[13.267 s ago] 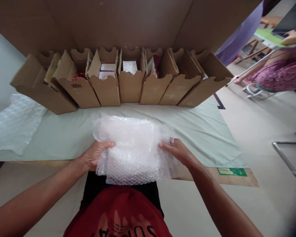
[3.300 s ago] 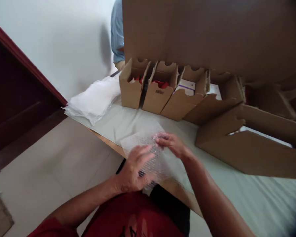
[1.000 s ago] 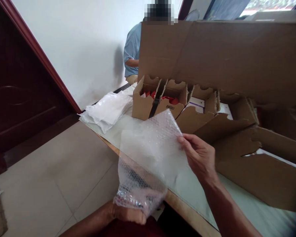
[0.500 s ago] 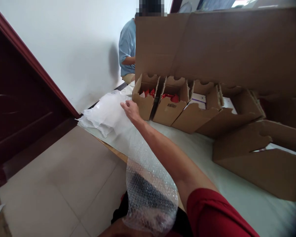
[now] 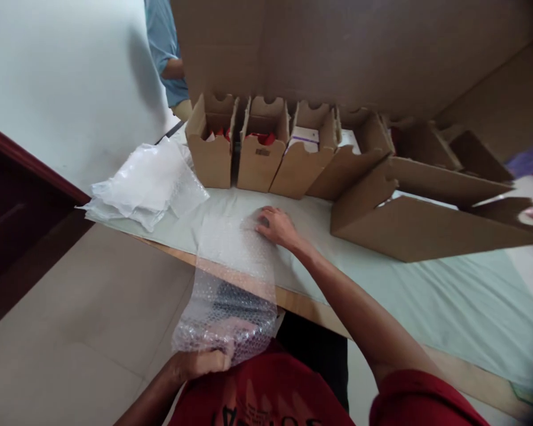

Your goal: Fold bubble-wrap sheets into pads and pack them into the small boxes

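Note:
A clear strip of bubble wrap (image 5: 237, 278) runs from the table top down over its front edge to my lap; whether it is a bag or a single sheet I cannot tell. My left hand (image 5: 208, 358) is closed on its near end, close to my red shirt, with some fingers showing blurred through the film. At the far right corner of the wrap is my right hand (image 5: 279, 228), its fingers curled toward the thumb at the film's edge. More bubble wrap and white film lie in a loose pile (image 5: 142, 183) on the table's left end.
Open cardboard bins (image 5: 211, 160) stand in a row along the back, some holding red packets or white boxes. A larger cardboard bin (image 5: 408, 222) lies to the right. Behind rises a tall cardboard panel (image 5: 337, 53). A person in a blue shirt (image 5: 162, 38) is at the back left.
My right hand has come back from the pile toward me and to the right edge of the bubble wrap. The view has turned right and down, showing my left hand on the near end.

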`<state>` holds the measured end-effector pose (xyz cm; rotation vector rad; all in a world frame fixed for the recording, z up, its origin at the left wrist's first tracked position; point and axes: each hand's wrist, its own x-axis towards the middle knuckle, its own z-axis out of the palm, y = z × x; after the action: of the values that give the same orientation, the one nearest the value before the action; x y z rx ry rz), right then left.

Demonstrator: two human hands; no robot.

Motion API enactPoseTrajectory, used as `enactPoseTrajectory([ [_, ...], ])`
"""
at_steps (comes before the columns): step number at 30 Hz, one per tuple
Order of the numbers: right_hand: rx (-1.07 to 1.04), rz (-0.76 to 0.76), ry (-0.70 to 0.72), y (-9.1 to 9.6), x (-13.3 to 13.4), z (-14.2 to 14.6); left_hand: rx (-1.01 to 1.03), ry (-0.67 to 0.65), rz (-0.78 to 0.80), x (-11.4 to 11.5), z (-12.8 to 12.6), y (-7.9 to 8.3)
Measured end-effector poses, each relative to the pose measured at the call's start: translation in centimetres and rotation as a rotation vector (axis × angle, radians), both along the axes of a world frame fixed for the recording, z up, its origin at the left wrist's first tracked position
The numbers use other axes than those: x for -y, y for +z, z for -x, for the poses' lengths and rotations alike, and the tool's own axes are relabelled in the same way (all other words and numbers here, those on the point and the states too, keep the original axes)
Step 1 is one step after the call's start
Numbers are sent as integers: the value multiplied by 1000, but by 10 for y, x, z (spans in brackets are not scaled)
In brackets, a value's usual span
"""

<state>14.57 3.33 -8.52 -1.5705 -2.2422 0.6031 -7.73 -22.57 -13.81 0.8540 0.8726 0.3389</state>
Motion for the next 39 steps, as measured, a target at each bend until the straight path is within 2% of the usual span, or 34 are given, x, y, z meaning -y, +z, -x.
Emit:
enactPoseTrajectory([
  [3, -72, -12, -25, 3, 9, 10, -75, 104, -139, 11, 18, 9],
  [5, -131, -22, -63, 8, 18, 3, -108, 153, -211, 18, 35, 19],
  [8, -246, -43, -150, 19, 46, -37, -138, 198, -264, 11, 55, 36],
  [10, -456, -41, -228, 24, 79, -75, -237, 319, -283, -7, 58, 47],
  [12, -712, -34, -350, 27, 119, -113, -358, 448, -278, -35, 50, 57],
  [14, -836, -41, -501, 25, 163, -144, -418, 504, -286, -66, 32, 66],
  [18, -811, -72, -765, 12, 237, -180, -508, 448, -364, -124, -18, 81],
  [21, -742, -102, -888, -1, 270, -193, -568, 324, -477, -154, -51, 83],
  [26, -597, -88, -952, -12, 284, -204, -656, 185, -608, -176, -76, 72],
  [32, -726, -6, -920, -13, 280, -213, -804, 115, -663, -181, -67, 63],
  [34, -754, 29, -893, -13, 280, -217, -953, 67, -783, -182, -63, 63],
  [37, -775, 109, -857, -12, 283, -225, -1164, 45, -1100, -174, -69, 69],
  [39, -814, 160, -848, -10, 285, -230, -1095, -33, -1366, -160, -85, 76],
])
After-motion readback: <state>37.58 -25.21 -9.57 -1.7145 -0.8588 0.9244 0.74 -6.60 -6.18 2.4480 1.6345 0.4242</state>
